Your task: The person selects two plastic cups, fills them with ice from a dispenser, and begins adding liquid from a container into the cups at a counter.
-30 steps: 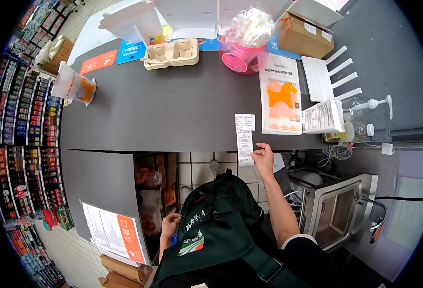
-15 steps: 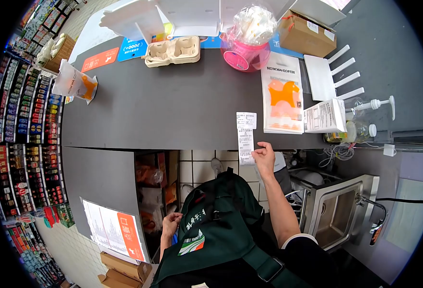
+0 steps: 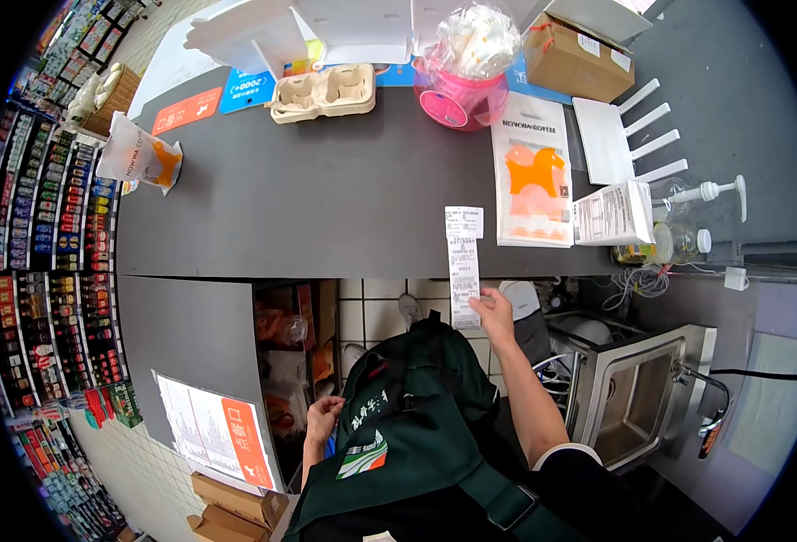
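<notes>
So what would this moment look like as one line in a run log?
right hand: pinching printed receipt | left hand: beside green apron, fingers curled | receipt: upper end over counter

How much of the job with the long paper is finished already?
Done, it seems: the paper slip has its printing on it. In hand: the right hand pinches its lower end, while its top reaches over the counter. Left, perhaps: finding the slip a place, since it isn't on the standing bag or the flat bag. Where it goes, I can't tell.
</notes>
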### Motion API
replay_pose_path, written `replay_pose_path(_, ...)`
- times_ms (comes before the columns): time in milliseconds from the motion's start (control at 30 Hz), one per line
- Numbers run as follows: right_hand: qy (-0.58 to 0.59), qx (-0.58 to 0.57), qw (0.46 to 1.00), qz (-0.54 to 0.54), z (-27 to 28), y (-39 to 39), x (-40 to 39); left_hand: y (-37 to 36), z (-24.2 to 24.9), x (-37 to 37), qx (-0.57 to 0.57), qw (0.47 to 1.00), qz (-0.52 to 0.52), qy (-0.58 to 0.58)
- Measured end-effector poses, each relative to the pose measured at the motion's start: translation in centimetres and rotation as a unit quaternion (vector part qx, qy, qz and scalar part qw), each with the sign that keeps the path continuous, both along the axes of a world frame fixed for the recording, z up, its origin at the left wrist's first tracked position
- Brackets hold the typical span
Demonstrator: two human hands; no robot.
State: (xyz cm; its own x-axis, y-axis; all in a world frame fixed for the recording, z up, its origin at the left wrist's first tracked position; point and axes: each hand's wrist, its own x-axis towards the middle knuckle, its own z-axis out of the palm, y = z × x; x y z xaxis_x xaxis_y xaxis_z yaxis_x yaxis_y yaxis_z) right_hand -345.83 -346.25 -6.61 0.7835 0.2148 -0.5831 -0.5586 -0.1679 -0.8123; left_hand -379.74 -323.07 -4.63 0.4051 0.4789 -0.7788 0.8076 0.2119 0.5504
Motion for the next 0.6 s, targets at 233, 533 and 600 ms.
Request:
replay_pose_path(233, 0.101, 0.060, 0.993, 0.021, 0.3, -0.8, -1.1, 0.3, -0.3, -0.3, -0.013, 1.000, 0.004, -0.006)
replay_pose_path(533, 0.128, 0.110, 0.986, 0.007, 0.3, -1.4, -1.9, 0.5, 0.6, 0.3, -0.009, 1.000, -0.005, 0.000)
replay_pose_path(600, 0.138, 0.113, 0.984, 0.004, 1.1, -1.2, -2.0, 0.6, 0.6, 0.0, -0.012, 1.000, -0.004, -0.005)
